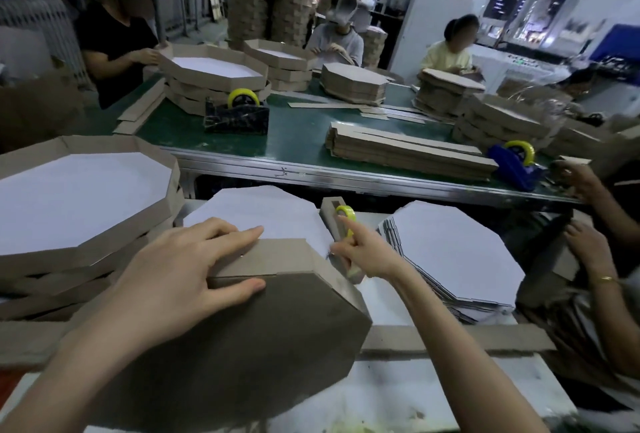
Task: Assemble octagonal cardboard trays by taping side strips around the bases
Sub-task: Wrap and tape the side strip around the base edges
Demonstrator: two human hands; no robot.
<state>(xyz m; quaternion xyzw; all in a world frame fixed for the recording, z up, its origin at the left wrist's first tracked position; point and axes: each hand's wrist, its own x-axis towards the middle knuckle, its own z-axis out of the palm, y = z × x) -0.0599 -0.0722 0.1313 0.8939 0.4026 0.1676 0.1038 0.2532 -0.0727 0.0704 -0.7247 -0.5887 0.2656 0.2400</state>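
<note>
A stack of finished trays [79,197] is seen at the left. Beside it, the tray [242,335] is held tilted on the white bench [398,398], its brown underside turned to the camera. The left hand [180,273] is laid on it, fingers [239,235] spread and straight on the side strip [277,256], thumb on the underside. The right hand [363,252] is at the dispenser [329,214], index finger stretched toward the yellow roll [345,211], the others curled; whether tape is pinched cannot be told. A stack of bases [453,252] lies to the right.

Left blocked by tray stack [86,197], right by base pile [457,252], tape dispenser [332,221] between, bare tabletop [415,398] free near right
</note>
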